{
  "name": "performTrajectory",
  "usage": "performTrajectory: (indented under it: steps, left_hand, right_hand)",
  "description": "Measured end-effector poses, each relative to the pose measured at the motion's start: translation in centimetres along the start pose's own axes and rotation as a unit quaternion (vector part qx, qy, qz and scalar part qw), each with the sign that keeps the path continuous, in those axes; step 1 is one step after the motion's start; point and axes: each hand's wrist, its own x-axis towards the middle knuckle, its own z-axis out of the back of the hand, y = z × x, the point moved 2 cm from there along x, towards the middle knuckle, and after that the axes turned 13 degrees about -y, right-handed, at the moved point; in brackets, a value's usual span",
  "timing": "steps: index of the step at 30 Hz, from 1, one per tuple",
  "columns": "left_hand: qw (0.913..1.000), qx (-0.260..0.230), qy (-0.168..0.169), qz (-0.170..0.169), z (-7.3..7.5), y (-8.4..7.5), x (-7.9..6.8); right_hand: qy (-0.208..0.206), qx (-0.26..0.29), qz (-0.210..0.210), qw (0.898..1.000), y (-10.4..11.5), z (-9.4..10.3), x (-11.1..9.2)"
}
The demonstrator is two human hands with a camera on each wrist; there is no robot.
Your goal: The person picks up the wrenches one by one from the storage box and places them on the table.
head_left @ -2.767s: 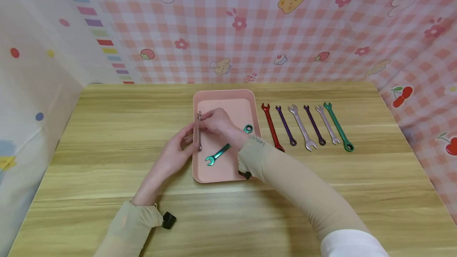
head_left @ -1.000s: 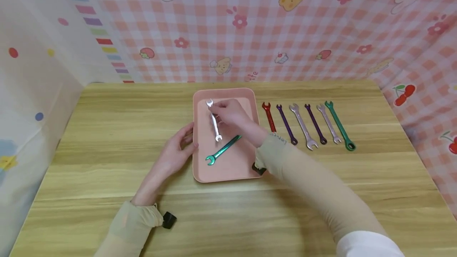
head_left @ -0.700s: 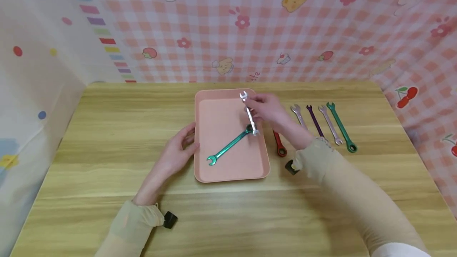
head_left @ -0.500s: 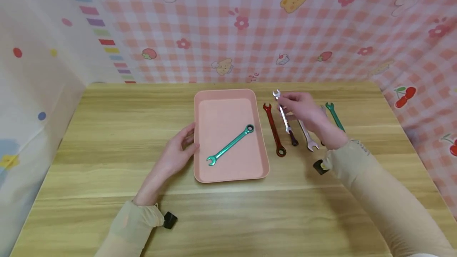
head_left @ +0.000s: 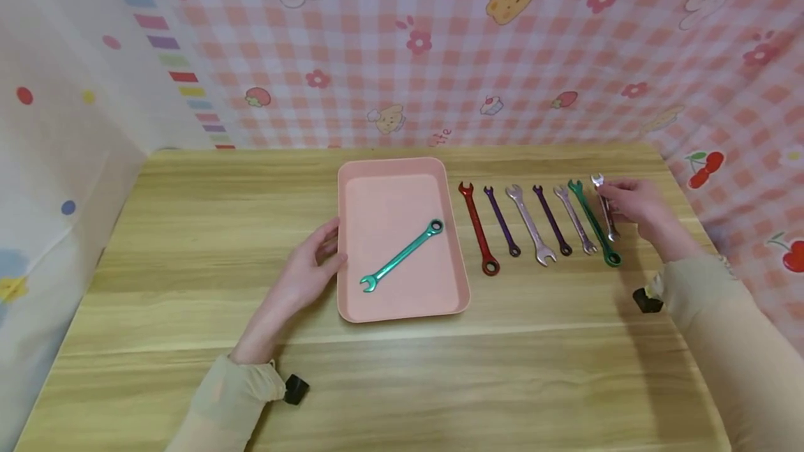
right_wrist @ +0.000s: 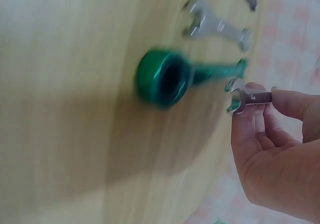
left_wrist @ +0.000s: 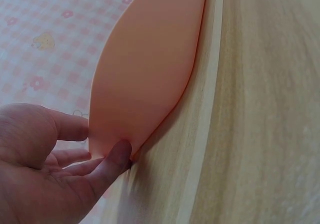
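My right hand (head_left: 641, 208) pinches a small silver double open-ended wrench (head_left: 606, 208) near its upper end, above the table just right of a green ratcheting wrench (head_left: 593, 222). In the right wrist view, thumb and fingers grip the silver wrench (right_wrist: 255, 97), whose open jaw points toward the green wrench (right_wrist: 165, 78). My left hand (head_left: 308, 264) touches the left side of a pink tray (head_left: 402, 314), fingers relaxed, thumb against the outer wall (left_wrist: 145, 73). Inside the tray a shiny green ratcheting wrench (head_left: 402, 257) lies diagonally.
Right of the tray lies a row of wrenches: red (head_left: 479, 229), purple (head_left: 502, 222), silver (head_left: 530, 225), another purple (head_left: 553, 220) and a smaller silver (head_left: 574, 218). A pink checked cloth (head_left: 377, 40) hangs behind the wooden table (head_left: 408, 389).
My right hand has picked the silver wrench up from the tray's left side and carried it right, over the row, to beyond its green end wrench. My left hand stays at the tray.
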Motion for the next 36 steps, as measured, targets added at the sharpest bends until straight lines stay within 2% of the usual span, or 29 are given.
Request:
performTrajectory:
  steps: [3,7,17,21,27,32,36]
  left_hand:
    - [1.0,0.0,0.0,-0.001,0.0,0.0,0.0]
    - [1.0,0.002,0.0,-0.002,0.0,0.1,0.0]
    - [1.0,0.004,0.001,-0.002,0.0,0.1,0.1]
    - [1.0,0.006,0.002,-0.003,0.0,0.1,0.0]
    - [1.0,0.003,0.002,-0.005,0.0,0.0,0.0]
    - [1.0,0.001,0.003,-0.003,0.0,0.0,0.0]
    - [1.0,-0.002,0.002,-0.003,0.0,0.0,0.0]
  right_hand:
    - [-0.022,-0.032,-0.002,0.999,-1.3,0.9,0.4]
    - [-0.053,-0.09,0.016,0.994,-2.4,1.3,0.7]
    - [-0.103,-0.172,0.066,0.978,-2.7,0.1,0.4]
    - [-0.111,-0.183,0.082,0.973,-2.6,-0.3,0.3]
    - [-0.126,-0.191,0.078,0.97,-2.5,-0.7,0.1]
    - [-0.14,-0.176,0.062,0.972,-2.1,-0.8,-0.3]
    - [-0.169,-0.147,0.093,0.97,-0.8,-1.6,-1.3]
